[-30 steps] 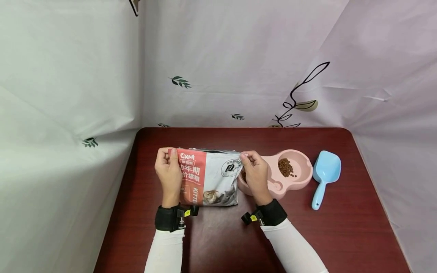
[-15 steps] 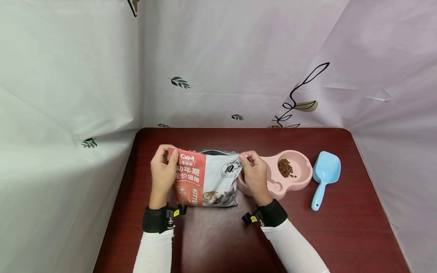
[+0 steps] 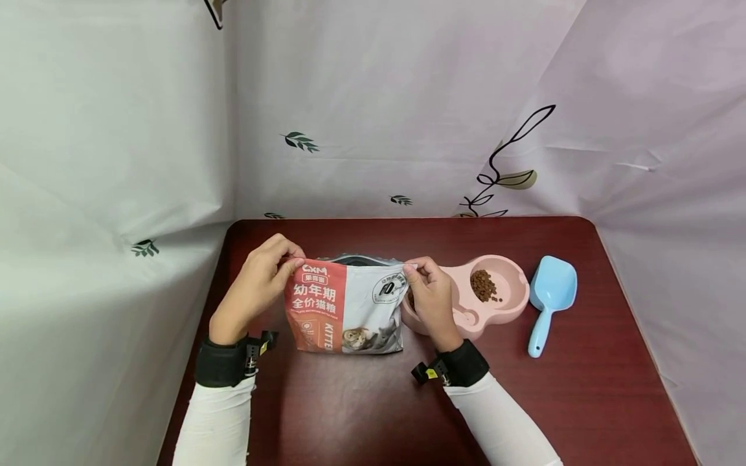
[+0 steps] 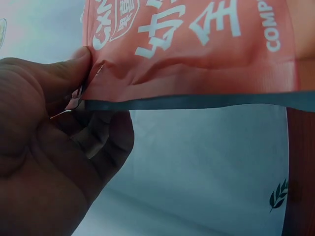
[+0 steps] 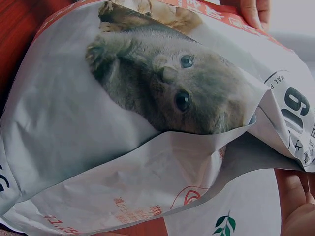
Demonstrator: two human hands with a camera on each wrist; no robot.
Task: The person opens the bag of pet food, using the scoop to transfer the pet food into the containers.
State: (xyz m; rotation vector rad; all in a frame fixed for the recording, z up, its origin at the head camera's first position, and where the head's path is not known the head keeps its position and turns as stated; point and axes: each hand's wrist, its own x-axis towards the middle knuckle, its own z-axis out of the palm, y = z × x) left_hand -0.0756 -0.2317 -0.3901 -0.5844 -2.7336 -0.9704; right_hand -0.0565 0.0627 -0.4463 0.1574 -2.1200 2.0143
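Observation:
An orange-and-white bag of kitten food [image 3: 344, 314] stands on the table, its printed front toward me. At its upper left corner, my left hand [image 3: 256, 285] pinches the top edge between thumb and fingers. The opposite upper corner is pinched by my right hand [image 3: 432, 301]. Behind the front panel, the bag's mouth is parted and shows a dark inside. In the left wrist view, the thumb lies on the bag's orange face [image 4: 192, 73] near the corner. The right wrist view shows the side of the bag [image 5: 74, 118] folded inward, with my right fingers at its top edge.
A pink double pet bowl [image 3: 515, 291] stands right of the bag, partly hidden by my right hand. Brown kibble [image 3: 484, 286] lies in its right compartment. Farther right is a light blue scoop [image 3: 553, 288]. Patterned cloth [image 3: 361, 129] hangs behind the dark red table [image 3: 350, 414].
My left wrist and forearm have swung out to the left, uncovering more of the bag's front. The bag's mouth shows wider. My right hand has stayed nearly still.

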